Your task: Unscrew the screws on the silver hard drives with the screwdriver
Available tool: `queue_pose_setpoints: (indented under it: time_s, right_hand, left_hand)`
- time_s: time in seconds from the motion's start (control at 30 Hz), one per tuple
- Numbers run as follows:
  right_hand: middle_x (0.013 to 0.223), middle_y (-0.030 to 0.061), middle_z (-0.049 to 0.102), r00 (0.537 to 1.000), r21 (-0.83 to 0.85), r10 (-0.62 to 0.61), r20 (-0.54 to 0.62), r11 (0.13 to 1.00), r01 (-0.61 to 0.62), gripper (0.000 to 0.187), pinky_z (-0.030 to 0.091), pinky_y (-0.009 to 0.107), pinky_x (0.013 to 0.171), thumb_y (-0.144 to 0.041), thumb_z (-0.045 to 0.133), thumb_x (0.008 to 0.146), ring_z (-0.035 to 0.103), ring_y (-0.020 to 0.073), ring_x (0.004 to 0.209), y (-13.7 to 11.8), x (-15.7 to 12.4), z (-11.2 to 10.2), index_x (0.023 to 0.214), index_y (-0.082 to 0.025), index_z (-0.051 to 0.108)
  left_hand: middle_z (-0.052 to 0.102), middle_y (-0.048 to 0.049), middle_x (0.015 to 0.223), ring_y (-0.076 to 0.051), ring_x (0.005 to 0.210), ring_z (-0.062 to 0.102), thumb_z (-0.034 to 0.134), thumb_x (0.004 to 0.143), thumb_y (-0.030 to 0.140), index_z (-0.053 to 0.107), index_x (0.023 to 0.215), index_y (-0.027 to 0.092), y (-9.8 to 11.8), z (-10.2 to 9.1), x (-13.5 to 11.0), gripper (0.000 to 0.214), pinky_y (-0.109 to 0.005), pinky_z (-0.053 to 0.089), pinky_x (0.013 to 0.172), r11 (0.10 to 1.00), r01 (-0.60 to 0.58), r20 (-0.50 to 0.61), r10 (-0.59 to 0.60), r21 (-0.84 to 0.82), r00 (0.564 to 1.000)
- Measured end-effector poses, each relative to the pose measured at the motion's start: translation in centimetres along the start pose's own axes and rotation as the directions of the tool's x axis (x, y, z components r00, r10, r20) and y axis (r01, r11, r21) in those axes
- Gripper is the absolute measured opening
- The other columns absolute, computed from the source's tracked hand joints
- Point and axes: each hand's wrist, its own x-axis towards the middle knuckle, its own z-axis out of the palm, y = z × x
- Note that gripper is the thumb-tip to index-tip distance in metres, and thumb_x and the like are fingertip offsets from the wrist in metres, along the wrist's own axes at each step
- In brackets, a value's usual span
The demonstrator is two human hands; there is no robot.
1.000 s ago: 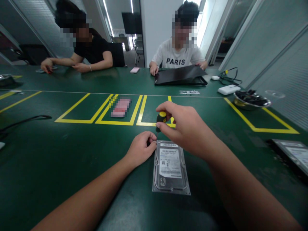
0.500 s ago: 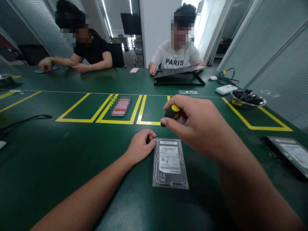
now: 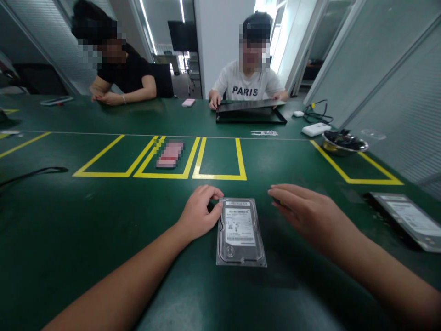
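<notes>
A silver hard drive (image 3: pixel 240 230) with a white label lies flat on the green table, label side up. My left hand (image 3: pixel 201 211) rests against its upper left corner, with thumb and curled fingers gripping the edge. To the right of the drive, my right hand (image 3: pixel 306 207) is low over the table, palm down, fingers close together. A dark bit of the screwdriver (image 3: pixel 276 201) shows under those fingers; its shaft and tip are hidden.
A second hard drive (image 3: pixel 406 216) lies at the right. Beyond it stand a metal bowl (image 3: pixel 344 147) of dark parts and a white box (image 3: pixel 316 129). Yellow tape (image 3: pixel 220 177) marks the table; a pink phone-like thing (image 3: pixel 170 154) lies there. Two people sit opposite, one handling a black frame (image 3: pixel 251 122).
My right hand has moved down and right with the screwdriver, away from the drive's upper left corner. My left hand stays at that corner. The view has shifted slightly.
</notes>
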Motion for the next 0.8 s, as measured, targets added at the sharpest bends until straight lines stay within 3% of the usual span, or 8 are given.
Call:
queue_pose_setpoints:
  time_s: [0.1,0.2,0.33,0.4,0.53,0.8]
  right_hand:
    - [0.114,0.0193,0.072,0.998,-0.122,-0.063,-0.026,0.991,0.060,0.031,0.062,0.040,0.076,-0.011,0.048,0.092,0.073,0.0271,0.091,0.6,-3.2,1.4,0.114,-0.011,0.069]
    - [0.120,0.0218,0.070,0.996,-0.178,-0.090,0.011,0.980,0.091,0.035,0.063,0.040,0.077,-0.007,0.047,0.089,0.074,0.0282,0.094,0.4,-5.1,2.3,0.117,-0.008,0.068]
    - [0.125,0.0242,0.066,0.995,-0.171,-0.087,0.053,0.981,0.095,0.039,0.063,0.038,0.081,-0.004,0.049,0.087,0.073,0.0286,0.099,0.0,-5.8,3.3,0.122,-0.006,0.067]
    - [0.126,0.0245,0.066,0.995,-0.161,-0.083,0.062,0.983,0.092,0.040,0.063,0.039,0.084,-0.004,0.050,0.086,0.072,0.0289,0.101,0.0,-5.7,3.8,0.122,-0.005,0.066]
    - [0.128,0.0257,0.064,0.995,-0.127,-0.084,0.059,0.988,0.091,0.040,0.062,0.041,0.086,-0.004,0.050,0.087,0.072,0.0298,0.103,-0.1,-5.4,4.5,0.124,-0.003,0.066]
    - [0.128,0.0275,0.063,0.992,-0.079,-0.111,0.052,0.990,0.115,0.042,0.062,0.044,0.087,-0.003,0.049,0.086,0.069,0.0323,0.110,-0.7,-5.9,4.9,0.125,-0.002,0.064]
  left_hand:
    - [0.067,-0.0074,0.101,-0.024,0.100,0.059,0.056,0.087,0.023,0.064,0.101,0.018,1.1,-0.5,-0.7,0.017,-0.042,0.046,0.093,0.973,-0.230,0.083,0.228,0.010,0.970]
    - [0.067,-0.0091,0.121,-0.028,0.121,0.056,0.059,0.087,0.030,0.065,0.113,0.020,2.1,-0.7,-1.5,0.028,-0.046,0.039,0.109,0.912,-0.407,0.241,0.405,-0.043,0.882]
    - [0.051,-0.0144,0.148,-0.035,0.141,0.042,0.065,0.083,0.051,0.057,0.133,0.019,3.0,-0.7,-2.2,0.060,-0.051,0.031,0.118,0.853,-0.519,0.441,0.487,-0.054,0.754]
    - [0.043,-0.0169,0.154,-0.037,0.144,0.037,0.066,0.080,0.059,0.051,0.140,0.019,3.3,-0.7,-2.2,0.074,-0.054,0.029,0.118,0.843,-0.537,0.509,0.475,-0.030,0.718]
    - [0.038,-0.0172,0.157,-0.035,0.146,0.033,0.069,0.078,0.052,0.047,0.143,0.020,3.5,-0.5,-2.2,0.075,-0.054,0.027,0.119,0.848,-0.529,0.556,0.432,0.017,0.710]
    - [0.042,-0.0166,0.154,-0.036,0.144,0.036,0.070,0.077,0.048,0.049,0.141,0.021,3.2,-0.3,-2.2,0.073,-0.054,0.029,0.118,0.854,-0.520,0.523,0.451,-0.017,0.723]
